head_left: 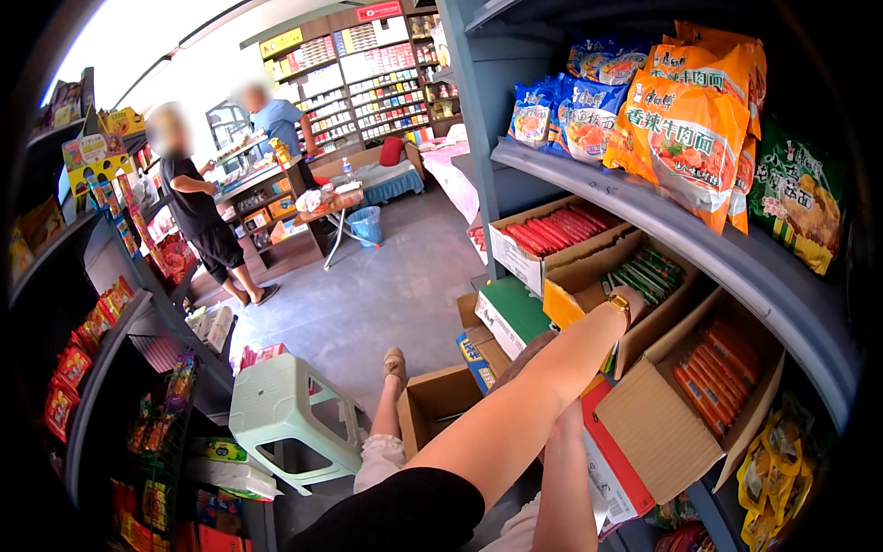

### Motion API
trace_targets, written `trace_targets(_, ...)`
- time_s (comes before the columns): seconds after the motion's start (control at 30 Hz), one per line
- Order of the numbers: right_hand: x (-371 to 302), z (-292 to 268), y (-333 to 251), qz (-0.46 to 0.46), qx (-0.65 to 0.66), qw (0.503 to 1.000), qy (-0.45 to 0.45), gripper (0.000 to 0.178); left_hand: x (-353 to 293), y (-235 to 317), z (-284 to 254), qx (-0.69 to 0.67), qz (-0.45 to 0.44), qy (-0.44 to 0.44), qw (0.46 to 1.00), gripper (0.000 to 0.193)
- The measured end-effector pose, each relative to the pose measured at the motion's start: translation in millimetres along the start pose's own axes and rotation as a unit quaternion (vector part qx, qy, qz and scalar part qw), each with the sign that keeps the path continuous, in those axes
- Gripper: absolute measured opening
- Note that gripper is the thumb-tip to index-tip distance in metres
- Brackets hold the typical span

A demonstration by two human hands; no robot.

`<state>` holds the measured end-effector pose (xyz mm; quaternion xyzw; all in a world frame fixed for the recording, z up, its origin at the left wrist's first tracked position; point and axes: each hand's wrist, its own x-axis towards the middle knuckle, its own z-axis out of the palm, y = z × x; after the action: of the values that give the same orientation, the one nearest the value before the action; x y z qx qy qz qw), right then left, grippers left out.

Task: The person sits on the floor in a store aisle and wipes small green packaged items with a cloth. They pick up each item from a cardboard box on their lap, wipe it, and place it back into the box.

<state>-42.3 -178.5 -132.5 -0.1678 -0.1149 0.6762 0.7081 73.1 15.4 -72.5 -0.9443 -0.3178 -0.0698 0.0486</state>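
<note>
Right of centre, the left hand (pixel 631 298) sits by slim, green plastic-wrapped sticks (pixel 651 274) in a brown cardboard carton (pixel 593 267); I can't tell finger spread or hold. The right hand's hidden. Light pressure should spare wrappers.

upper-left glare | sheen on floor (pixel 313 308) | left shelves (pixel 107 359) dim | fisheye-bent edges

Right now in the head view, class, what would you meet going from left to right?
Red packets on the left shelf, pale green stool, left hand, orange-wrapped sticks, dark green packet.
</note>
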Motion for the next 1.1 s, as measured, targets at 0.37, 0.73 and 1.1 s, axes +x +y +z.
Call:
trace_targets(0.37, 5, -8, -2, -0.003, -0.005, 1.000, 0.002, 0.035, -3, 9, -32, -0.154, -0.183, 0.256, 0.937, 0.016)
trace_targets(0.73, 6, -2, -1, 0.032, -0.031, 0.999, 0.014, 0.038, -16, -6, -54, 0.109, -0.174, 0.159, 0.966, 0.022)
trace_targets(1.1, -5, 26, -4, 0.049, -0.035, 0.998, 0.005, 0.043, -202, -29, -146, -0.022, 0.005, 0.334, 0.942, 0.013)
